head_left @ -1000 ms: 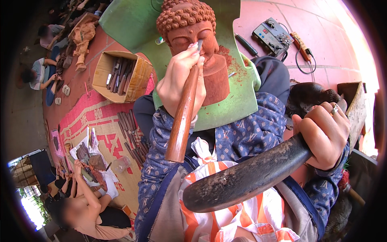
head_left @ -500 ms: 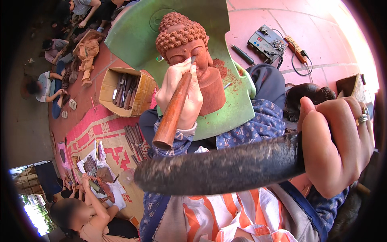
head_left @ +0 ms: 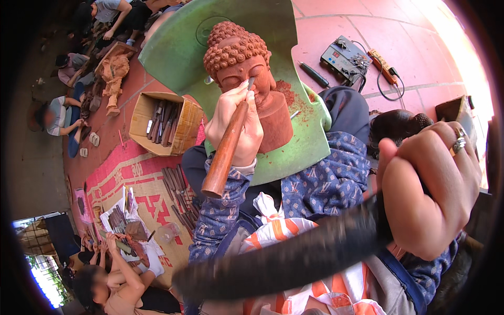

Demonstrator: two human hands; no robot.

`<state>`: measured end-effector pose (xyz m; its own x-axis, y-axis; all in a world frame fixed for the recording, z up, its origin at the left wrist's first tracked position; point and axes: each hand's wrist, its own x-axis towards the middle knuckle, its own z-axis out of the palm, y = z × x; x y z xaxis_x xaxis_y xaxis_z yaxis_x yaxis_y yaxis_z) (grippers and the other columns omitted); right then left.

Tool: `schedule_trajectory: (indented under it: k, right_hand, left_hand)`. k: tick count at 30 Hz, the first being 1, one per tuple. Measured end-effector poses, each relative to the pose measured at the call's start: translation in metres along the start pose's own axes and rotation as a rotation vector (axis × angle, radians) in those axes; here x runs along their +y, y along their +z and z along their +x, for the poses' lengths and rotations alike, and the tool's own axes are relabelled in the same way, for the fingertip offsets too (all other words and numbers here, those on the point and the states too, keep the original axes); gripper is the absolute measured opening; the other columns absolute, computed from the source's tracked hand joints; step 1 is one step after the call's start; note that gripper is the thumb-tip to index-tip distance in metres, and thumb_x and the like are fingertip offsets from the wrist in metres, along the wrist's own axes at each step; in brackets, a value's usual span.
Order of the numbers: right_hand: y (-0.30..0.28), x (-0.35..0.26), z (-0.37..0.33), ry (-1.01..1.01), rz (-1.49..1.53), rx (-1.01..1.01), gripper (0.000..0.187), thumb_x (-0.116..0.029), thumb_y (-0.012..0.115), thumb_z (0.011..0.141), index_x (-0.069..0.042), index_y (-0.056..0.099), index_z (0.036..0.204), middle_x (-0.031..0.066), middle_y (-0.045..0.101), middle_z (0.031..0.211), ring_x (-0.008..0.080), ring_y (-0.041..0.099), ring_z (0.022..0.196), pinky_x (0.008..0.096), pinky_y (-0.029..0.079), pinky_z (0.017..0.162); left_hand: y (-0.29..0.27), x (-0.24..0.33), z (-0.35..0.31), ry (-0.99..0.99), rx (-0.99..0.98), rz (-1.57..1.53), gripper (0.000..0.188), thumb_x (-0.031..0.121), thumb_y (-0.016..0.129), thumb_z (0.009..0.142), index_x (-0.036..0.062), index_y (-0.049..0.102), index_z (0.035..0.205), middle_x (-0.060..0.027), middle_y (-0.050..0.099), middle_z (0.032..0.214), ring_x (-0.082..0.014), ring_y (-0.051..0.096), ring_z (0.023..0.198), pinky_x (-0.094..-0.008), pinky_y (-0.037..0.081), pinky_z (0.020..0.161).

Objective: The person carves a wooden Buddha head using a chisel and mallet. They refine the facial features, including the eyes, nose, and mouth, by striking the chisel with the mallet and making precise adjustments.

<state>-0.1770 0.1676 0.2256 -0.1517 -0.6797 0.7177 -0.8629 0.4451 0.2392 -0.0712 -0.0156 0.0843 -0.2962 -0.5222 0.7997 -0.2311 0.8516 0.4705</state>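
Observation:
A reddish-brown carved wooden Buddha bust (head_left: 239, 63) lies tilted back on a green plastic sheet (head_left: 178, 58), its curled hair toward the far side. My left hand (head_left: 236, 121) is closed around a wood-handled chisel (head_left: 227, 152). The metal tip of the chisel meets the face beside the nose; the fingertips hide part of it. On the right, my right hand (head_left: 428, 184) grips a dark, worn wooden mallet (head_left: 294, 252), like a thick club. Its blurred far end sits low, apart from the chisel handle. Wood shavings (head_left: 302, 107) lie beside the bust.
A cardboard box (head_left: 184, 126) of chisels stands at the left, near more chisels (head_left: 181, 191) on a patterned mat (head_left: 139, 173). A grey control box (head_left: 341, 55) and a power strip (head_left: 383, 65) lie at the far right. A dark carved head (head_left: 399, 126) is nearby. Other people work at left.
The mallet has swung down toward me, away from the chisel handle's end. My left hand and the chisel hold nearly the same place on the face.

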Motion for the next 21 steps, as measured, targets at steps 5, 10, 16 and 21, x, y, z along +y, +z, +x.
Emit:
schedule_trajectory:
  k: [5,10,16,21]
  right_hand:
    - [0.008,0.004,-0.016,0.212,0.067,0.029,0.016,0.001,0.068,0.058,-0.004,0.054,0.063,0.0096,0.050,0.061,0.0241,0.052,0.056,0.0324,0.040,0.051]
    - [0.003,0.013,-0.006,-0.069,0.409,-0.137,0.024,0.004,0.073,0.057,-0.003,0.054,0.071,0.0076,0.049,0.060,0.0225,0.049,0.050,0.0331,0.039,0.045]
    - [0.002,0.029,-0.002,-0.340,0.605,-0.244,0.031,0.002,0.077,0.057,-0.003,0.055,0.079,0.0060,0.047,0.061,0.0205,0.047,0.050,0.0324,0.037,0.044]
    - [0.002,0.025,-0.001,-0.334,0.614,-0.216,0.030,0.001,0.077,0.057,-0.004,0.055,0.077,0.0054,0.046,0.060,0.0202,0.047,0.049,0.0321,0.038,0.045]
  left_hand:
    - [0.006,-0.001,-0.001,-0.040,-0.008,-0.128,0.009,0.005,0.065,0.086,0.0004,0.058,0.088,-0.0148,0.069,0.091,-0.0257,0.069,0.080,-0.0334,0.055,0.069]
    - [-0.003,-0.013,-0.011,-0.066,-0.001,-0.278,0.009,0.004,0.064,0.087,-0.0017,0.057,0.090,-0.0195,0.067,0.096,-0.0278,0.068,0.090,-0.0335,0.055,0.078]
    - [0.003,-0.012,-0.012,-0.009,0.025,-0.225,0.010,0.004,0.065,0.086,-0.0006,0.058,0.090,-0.0183,0.068,0.096,-0.0274,0.069,0.089,-0.0328,0.056,0.075]
    - [0.004,-0.012,-0.012,0.008,0.054,-0.189,0.011,0.003,0.067,0.084,-0.0008,0.059,0.090,-0.0184,0.068,0.094,-0.0269,0.069,0.087,-0.0316,0.056,0.073]
